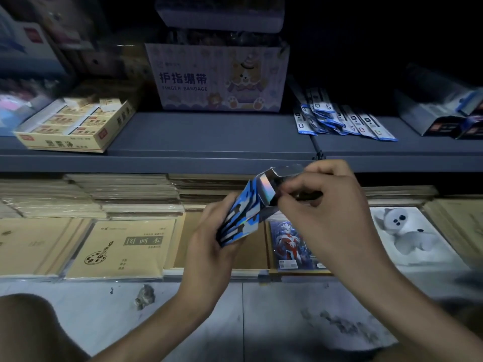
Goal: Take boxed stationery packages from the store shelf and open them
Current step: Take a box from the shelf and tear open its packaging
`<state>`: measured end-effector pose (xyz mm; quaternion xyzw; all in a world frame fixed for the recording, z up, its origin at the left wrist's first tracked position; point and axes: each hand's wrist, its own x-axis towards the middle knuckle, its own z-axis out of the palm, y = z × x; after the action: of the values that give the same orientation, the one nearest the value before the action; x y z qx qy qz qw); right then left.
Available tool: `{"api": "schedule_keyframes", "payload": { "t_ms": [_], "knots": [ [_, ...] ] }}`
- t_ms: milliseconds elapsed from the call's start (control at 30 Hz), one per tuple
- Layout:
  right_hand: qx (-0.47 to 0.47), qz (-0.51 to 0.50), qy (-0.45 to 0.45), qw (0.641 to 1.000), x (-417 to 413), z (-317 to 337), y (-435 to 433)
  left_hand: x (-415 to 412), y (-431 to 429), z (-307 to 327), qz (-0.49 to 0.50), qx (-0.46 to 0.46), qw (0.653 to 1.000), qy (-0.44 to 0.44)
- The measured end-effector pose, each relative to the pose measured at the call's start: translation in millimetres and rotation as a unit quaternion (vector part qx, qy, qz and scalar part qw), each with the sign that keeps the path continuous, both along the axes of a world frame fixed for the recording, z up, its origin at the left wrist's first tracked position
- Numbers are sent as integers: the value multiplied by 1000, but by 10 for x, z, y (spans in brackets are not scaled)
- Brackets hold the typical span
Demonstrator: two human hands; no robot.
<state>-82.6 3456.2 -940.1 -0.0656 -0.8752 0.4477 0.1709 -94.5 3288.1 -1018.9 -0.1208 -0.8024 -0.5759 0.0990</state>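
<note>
A small blue, black and white patterned box (pixel 243 215) is held tilted in front of the shelf edge. My left hand (pixel 209 246) grips its lower end from below. My right hand (pixel 326 215) is at the box's upper end, fingers pinched around the open end flap (pixel 283 171), which stands up and shows a shiny inner side. What is inside the box is hidden.
The grey shelf (pixel 209 137) carries a yellow eraser box (pixel 75 126), a "Finger Bandage" carton (pixel 219 77), blue-white packets (pixel 339 121) and dark boxes (pixel 444 116). Below lie stacked brown drawing books (pixel 120 249), a hero-print book (pixel 290 244) and a white plush-print book (pixel 407 233). My knee (pixel 28 330) is bottom left.
</note>
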Motion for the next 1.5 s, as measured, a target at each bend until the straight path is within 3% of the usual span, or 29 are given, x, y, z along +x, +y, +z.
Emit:
{"api": "schedule_keyframes", "payload": {
  "t_ms": [167, 533, 667, 767, 900, 1033, 1233, 1500],
  "knots": [
    [-47, 32, -3, 998, 14, 24, -38, 23, -2, 12, 3, -7, 1000, 18],
    [-1, 88, -67, 994, 15, 31, -89, 5, 16, -8, -8, 26, 1000, 5],
    [4, 29, 2, 1000, -29, 43, 36, -15, 57, 70, -66, 145, 981, -114],
    [-2, 9, 88, 996, -16, 140, 96, -15, 39, 58, -95, 177, 962, -186],
    [13, 58, 149, 987, 15, 205, 104, 2, 27, 44, -145, 244, 911, -300],
    [126, 128, 128, 975, -16, 111, 83, 29, 55, 5, -177, 264, 879, -354],
    [235, 187, 98, 949, -63, 1, 66, 48, 82, -49, -202, 231, 884, -352],
    [188, 224, 74, 953, -146, 31, 111, 80, 74, -28, -233, 159, 890, -357]
  ]
}}
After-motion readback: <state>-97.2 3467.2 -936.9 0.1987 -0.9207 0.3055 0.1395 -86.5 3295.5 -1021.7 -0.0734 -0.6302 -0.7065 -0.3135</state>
